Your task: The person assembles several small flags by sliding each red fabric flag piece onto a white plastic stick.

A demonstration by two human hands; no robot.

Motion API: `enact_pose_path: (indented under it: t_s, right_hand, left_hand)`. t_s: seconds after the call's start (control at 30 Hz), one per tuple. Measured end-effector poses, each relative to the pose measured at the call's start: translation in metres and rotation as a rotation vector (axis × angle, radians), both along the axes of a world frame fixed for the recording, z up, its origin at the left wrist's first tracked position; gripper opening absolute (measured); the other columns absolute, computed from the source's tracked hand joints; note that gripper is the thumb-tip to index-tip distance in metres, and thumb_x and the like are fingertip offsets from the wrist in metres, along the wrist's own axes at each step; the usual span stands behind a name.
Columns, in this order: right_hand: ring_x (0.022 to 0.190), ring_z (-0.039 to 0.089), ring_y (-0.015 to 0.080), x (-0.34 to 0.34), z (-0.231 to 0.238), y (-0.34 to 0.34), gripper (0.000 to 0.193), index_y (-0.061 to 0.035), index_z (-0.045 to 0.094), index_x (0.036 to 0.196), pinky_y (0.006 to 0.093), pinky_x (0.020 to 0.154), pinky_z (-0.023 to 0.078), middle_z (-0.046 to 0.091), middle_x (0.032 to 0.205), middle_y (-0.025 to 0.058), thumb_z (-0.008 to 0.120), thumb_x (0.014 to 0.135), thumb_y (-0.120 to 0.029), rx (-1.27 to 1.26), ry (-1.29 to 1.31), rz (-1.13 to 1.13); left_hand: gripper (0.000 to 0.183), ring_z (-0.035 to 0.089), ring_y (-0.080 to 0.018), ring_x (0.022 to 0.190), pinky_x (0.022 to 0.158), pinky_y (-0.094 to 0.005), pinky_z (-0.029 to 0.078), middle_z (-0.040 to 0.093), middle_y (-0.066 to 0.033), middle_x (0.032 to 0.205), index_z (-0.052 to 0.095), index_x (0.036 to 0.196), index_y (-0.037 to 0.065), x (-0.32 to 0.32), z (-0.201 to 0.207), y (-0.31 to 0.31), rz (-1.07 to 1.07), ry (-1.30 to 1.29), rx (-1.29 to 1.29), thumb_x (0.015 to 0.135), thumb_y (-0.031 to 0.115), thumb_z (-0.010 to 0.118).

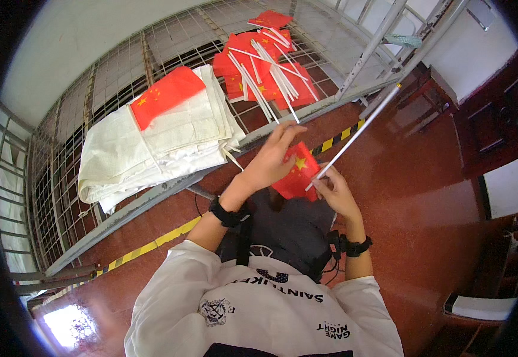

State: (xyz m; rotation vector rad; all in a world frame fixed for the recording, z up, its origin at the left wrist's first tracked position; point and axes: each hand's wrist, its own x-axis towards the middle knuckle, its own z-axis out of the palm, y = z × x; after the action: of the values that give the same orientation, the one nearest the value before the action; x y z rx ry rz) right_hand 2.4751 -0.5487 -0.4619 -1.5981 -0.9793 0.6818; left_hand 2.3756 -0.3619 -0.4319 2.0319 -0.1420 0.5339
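A small red hand flag (297, 185) with yellow stars is in front of me, above my dark-clothed lap. My right hand (335, 193) pinches its white stick near the cloth, and the long bare end of the stick slants up to the right. My left hand (271, 159) is at the left side of the cloth with fingers stretched and apart. Its thumb lies at the cloth's edge; I cannot tell whether it touches. Just beyond those fingertips, a loose pile of similar flags (235, 62) with white sticks lies on a wire-mesh bed frame.
A folded white cloth (170, 143) lies on the metal mesh bed frame (122, 59), with one red flag (173, 92) on top. Yellow-black tape (152, 244) runs along the red floor (402, 238). A metal bed post (372, 47) stands beyond. Dark wooden furniture (500, 122) is at right.
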Motion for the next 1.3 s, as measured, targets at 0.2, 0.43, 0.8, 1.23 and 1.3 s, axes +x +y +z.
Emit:
enact_pose_path:
  t_s: [0.2,0.43,0.8,1.23,1.3]
  right_hand:
    - [0.069,0.055,0.0228,-0.017,0.007,0.016,0.012,0.0000,0.051,0.087,0.0278,0.061,0.045,0.048,0.087,0.0098,0.059,0.078,-0.003,-0.054,-0.418,-0.246]
    - [0.070,0.056,0.0348,-0.031,0.000,0.024,0.013,-0.0031,0.052,0.082,0.0392,0.056,0.046,0.052,0.091,0.0139,0.062,0.074,-0.007,-0.057,-0.722,-0.206]
    - [0.065,0.055,0.0114,-0.020,-0.028,0.027,0.014,0.0020,0.055,0.087,0.0255,0.060,0.044,0.059,0.094,0.0081,0.063,0.077,-0.004,-0.010,-0.018,-0.100]
    - [0.075,0.057,0.0105,-0.027,-0.026,0.042,0.006,0.0026,0.052,0.086,0.0220,0.063,0.046,0.052,0.084,0.0047,0.056,0.082,0.000,0.139,0.217,-0.134]
    - [0.073,0.057,0.0099,-0.024,-0.033,0.043,0.005,0.0025,0.052,0.083,0.0217,0.062,0.045,0.054,0.082,0.0042,0.057,0.082,0.000,0.174,0.201,-0.170]
  left_hand:
    - [0.017,0.058,-0.0132,0.067,0.059,-0.0269,0.047,0.059,-0.0087,0.077,0.053,0.085,-0.002,0.014,-0.023,-0.023,0.240,0.208,-0.512,0.079,0.010,0.063]
    - [0.024,0.054,-0.0071,0.067,0.060,-0.0237,0.046,0.062,-0.0066,0.073,0.060,0.087,-0.005,0.025,-0.022,-0.019,0.257,0.176,-0.449,0.080,0.017,0.063]
    - [0.025,0.053,-0.0091,0.080,0.070,-0.0229,0.044,0.057,-0.0039,0.092,0.050,0.107,-0.001,0.038,-0.058,-0.028,0.146,0.168,-0.804,0.092,0.018,0.045]
    - [0.032,0.049,-0.0094,0.078,0.066,-0.0232,0.043,0.052,-0.0083,0.083,0.031,0.101,0.003,0.035,-0.057,-0.038,0.393,-0.025,-0.773,0.084,0.006,0.058]
    - [0.029,0.047,-0.0094,0.076,0.066,-0.0243,0.043,0.052,-0.0091,0.082,0.034,0.098,0.002,0.036,-0.056,-0.038,0.423,-0.104,-0.682,0.083,0.005,0.058]
